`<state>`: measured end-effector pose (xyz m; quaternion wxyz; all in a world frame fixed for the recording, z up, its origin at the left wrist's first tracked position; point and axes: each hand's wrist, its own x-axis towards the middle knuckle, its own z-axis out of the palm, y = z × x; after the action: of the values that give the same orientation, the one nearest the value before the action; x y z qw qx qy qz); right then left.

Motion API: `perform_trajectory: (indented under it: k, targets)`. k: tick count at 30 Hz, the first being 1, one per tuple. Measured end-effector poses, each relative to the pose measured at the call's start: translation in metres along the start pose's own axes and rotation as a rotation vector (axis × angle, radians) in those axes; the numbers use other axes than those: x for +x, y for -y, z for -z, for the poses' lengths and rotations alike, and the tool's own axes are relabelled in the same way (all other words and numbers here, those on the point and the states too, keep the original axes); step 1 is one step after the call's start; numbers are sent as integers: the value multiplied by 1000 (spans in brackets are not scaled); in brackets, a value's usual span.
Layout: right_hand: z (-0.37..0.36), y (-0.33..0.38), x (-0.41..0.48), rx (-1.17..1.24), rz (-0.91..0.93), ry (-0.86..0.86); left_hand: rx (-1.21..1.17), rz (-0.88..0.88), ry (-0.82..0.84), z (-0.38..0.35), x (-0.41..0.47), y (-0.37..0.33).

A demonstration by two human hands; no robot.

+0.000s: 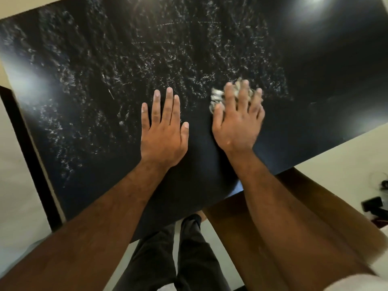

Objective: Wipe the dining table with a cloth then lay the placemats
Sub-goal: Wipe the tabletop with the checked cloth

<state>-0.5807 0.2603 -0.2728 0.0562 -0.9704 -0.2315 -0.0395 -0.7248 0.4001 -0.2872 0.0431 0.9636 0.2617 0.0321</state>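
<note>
A black dining table (88,148) fills most of the view, its top streaked with whitish smears across the middle and left. My left hand (162,131) lies flat on the tabletop with its fingers straight. Just to its right, my right hand (238,120) presses down on a crumpled pale cloth (216,96) with spread, straight fingers; the hand is motion-blurred. Most of the cloth is hidden under those fingers. No placemat is in view.
The table's near edge runs diagonally from lower left up to the right. A brown wooden chair (298,196) stands at that edge under my right forearm. Dark small objects (375,204) lie on the pale floor at far right. My legs in dark trousers (180,255) show below.
</note>
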Motion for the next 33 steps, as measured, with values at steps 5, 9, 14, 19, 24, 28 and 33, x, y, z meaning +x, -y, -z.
perform_trajectory:
  k: [5,9,14,19,24,28,33]
  targets:
    - [2,15,-29,71,192,73,-7,-33,-17,-5,12,-3]
    - [8,-23,-56,54,145,84,-16,-38,-15,-7,15,-4]
    - [8,-60,-17,-33,-138,29,-33,-24,12,-7,19,-3]
    - [-5,-31,37,-7,-104,-13,-28,-41,23,-7,19,-4]
    - [-4,-13,16,70,89,29,-20,-138,-13,-5,36,-22]
    - [7,-45,-33,65,24,59,-25,-242,-30,-7,51,-40]
    - [14,-102,-17,-41,-357,27,-25,-242,-20,-9,53,-39]
